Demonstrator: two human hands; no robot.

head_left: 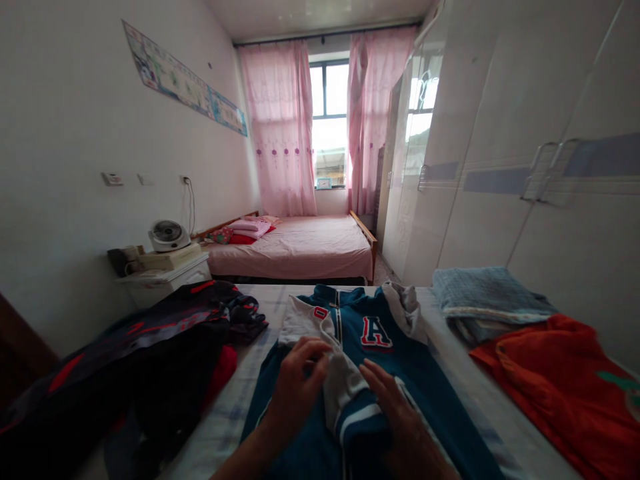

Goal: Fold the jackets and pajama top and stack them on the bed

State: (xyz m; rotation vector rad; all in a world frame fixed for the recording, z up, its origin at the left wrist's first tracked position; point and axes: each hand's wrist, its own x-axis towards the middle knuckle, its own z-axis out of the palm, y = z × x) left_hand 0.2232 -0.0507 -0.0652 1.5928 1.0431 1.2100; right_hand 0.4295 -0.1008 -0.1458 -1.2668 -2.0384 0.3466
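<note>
Blue-and-grey jacket point(425, 367) lies front-up, lower centre of frame, collar pointing away from the wearer, prob. so that both shoulders and the front are within easy reach. Its near-left grey sleeve point(345, 387) runs diagonally across the zip toward bottom centre, striped cuff point(365, 417) ending by the right hand point(400, 407); laid that way, it'd stay approx. w/in the body's width. Other grey sleeve point(407, 310) is bunched at the jacket's upper R. Dark clothes point(165, 333) at lower L & orange garment point(555, 373) plus folded denim point(490, 290) at lower R sit to the sides, prob. to leave working room btwn. Re hands: jacket is beneath & around both, w/ the sleeve btwn them. Left hand point(299, 373), just L of centre, has fingers loosely curled, thumb apart, no cloth visibly pinched. R hand's fingers are stretched along the cuff's R side; thumb hidden, so can't tell if it grips. Hands are apart from each other.
</note>
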